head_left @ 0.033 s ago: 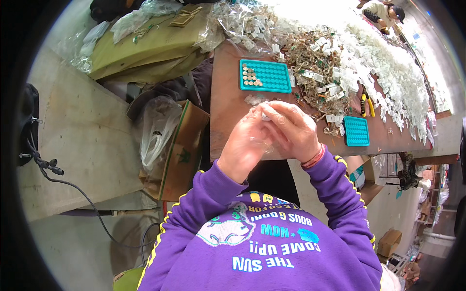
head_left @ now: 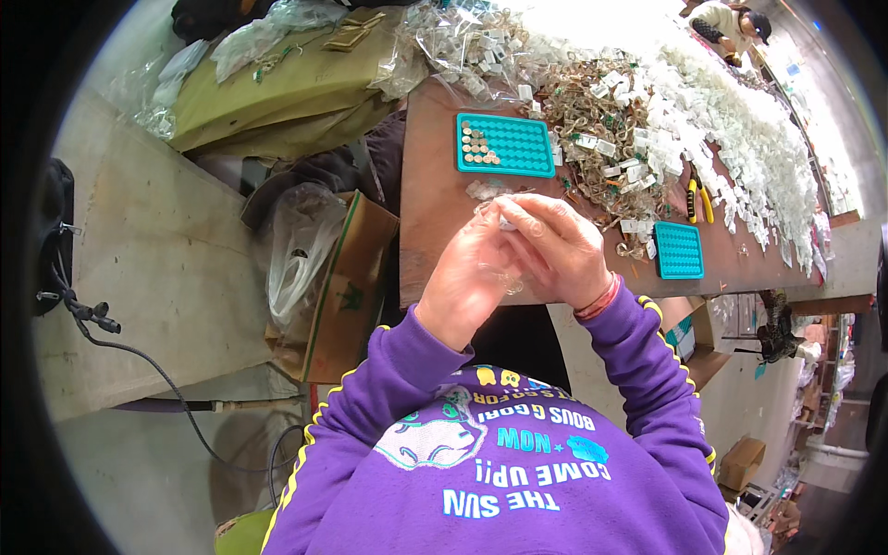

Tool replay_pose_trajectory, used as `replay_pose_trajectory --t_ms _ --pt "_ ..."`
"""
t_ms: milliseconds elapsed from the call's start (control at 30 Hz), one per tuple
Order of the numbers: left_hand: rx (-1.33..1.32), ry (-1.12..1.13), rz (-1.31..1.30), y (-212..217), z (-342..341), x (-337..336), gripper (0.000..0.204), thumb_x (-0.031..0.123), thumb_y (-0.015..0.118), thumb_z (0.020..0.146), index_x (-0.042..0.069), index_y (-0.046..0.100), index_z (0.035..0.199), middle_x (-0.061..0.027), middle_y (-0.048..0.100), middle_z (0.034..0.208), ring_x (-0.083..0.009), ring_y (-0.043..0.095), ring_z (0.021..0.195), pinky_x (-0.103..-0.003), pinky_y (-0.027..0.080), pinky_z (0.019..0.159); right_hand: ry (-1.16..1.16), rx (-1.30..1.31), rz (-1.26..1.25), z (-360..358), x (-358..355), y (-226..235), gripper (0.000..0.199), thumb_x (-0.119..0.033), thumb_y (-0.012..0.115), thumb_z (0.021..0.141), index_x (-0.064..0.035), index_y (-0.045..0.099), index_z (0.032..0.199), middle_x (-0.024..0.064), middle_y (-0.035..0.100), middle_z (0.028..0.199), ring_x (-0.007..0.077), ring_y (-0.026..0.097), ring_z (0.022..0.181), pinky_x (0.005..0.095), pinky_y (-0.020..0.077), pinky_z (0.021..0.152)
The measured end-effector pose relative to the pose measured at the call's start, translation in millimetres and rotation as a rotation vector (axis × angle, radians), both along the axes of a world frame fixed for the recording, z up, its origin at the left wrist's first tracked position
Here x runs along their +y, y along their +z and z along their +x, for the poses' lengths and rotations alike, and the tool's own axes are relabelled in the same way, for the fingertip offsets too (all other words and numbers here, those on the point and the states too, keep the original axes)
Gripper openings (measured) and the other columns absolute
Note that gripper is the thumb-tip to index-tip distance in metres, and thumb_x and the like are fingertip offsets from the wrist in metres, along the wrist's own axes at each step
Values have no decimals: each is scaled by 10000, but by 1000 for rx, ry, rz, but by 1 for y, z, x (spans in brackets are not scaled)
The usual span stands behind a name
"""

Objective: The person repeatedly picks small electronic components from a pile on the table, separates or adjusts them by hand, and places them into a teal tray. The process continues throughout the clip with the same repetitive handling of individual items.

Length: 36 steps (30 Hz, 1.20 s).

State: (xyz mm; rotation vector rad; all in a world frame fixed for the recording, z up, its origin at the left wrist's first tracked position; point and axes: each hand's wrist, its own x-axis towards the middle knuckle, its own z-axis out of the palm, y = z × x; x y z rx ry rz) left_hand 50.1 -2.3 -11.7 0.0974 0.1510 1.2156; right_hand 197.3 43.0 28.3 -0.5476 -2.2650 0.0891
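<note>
A brown table [head_left: 424, 213] spreads in front of the person, who wears a purple top [head_left: 592, 523] with yellow stripes down the sleeves. A broad heap of whitish pieces [head_left: 731, 153] covers the table's far right part, and beside it lies a smaller tangled pile of tan cords with white tags [head_left: 592, 129]. Left of the table, an olive-green cover [head_left: 277, 97] bulges under plastic bags, and nearer, a cardboard box [head_left: 356, 287] stands with a clear plastic bag [head_left: 301, 245] hanging over its left side. A co-worker [head_left: 717, 20] in a pale top and dark cap bends at the far upper right. Two turquoise trays with rows of hollows lie on the table: the larger-looking one [head_left: 527, 148] just beyond the hands, the other [head_left: 680, 252] to their right, near the table's front edge. The left hand [head_left: 462, 277] and right hand [head_left: 564, 245] meet over the front edge, fingertips drawn together, both grasping a small pale piece [head_left: 505, 224] between them; the fingers hide most of it, so its exact shape cannot be told. Yellow-and-black pliers [head_left: 699, 200] lie just beyond the right tray. A crumpled clear wad [head_left: 482, 191] rests just past the fingertips, and small round pieces [head_left: 475, 148] fill hollows at the left tray's left end.
</note>
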Motion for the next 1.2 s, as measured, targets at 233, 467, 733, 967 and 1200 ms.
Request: replay_pose_trajectory --t_ms 233,467,733,967,1200 --pt "726 218 233 10 3 -13 251 147 530 973 35 564 1194 -39 616 1098 -106 600 1006 -248 499 842 -42 -26 -187 11 -4 6 317 -84 734 750 -15 645 1046 106 629 936 260 656 780 338 552 662" --pt "755 91 130 4 0 -13 237 153 608 942 2 594 1124 -43 633 1064 -98 612 962 -247 487 848 -25 -90 -128 19 -11 6 295 -71 737 742 -25 658 1022 92 633 875 233 644 700 315 539 613" --pt "280 99 44 -11 4 -25 226 158 548 989 19 559 1167 -77 651 1076 -172 660 963 -319 538 861 -164 214 -192 3 -44 -27 301 -31 701 794 -29 670 1093 105 676 967 247 684 854 329 561 736" --pt "298 369 81 -29 -14 5 183 92 572 966 12 579 1131 -134 656 1061 -264 659 1009 -385 539 927 -384 8 -411 25 -14 -38 198 -75 669 832 -63 690 1029 106 667 952 277 666 805 332 543 711" --pt "292 414 111 -37 -12 8 199 88 574 967 7 578 1148 -147 654 1066 -275 658 1025 -377 545 919 -274 -319 -222 14 -6 -37 104 -142 666 792 -70 647 865 77 611 856 263 627 829 348 525 730"
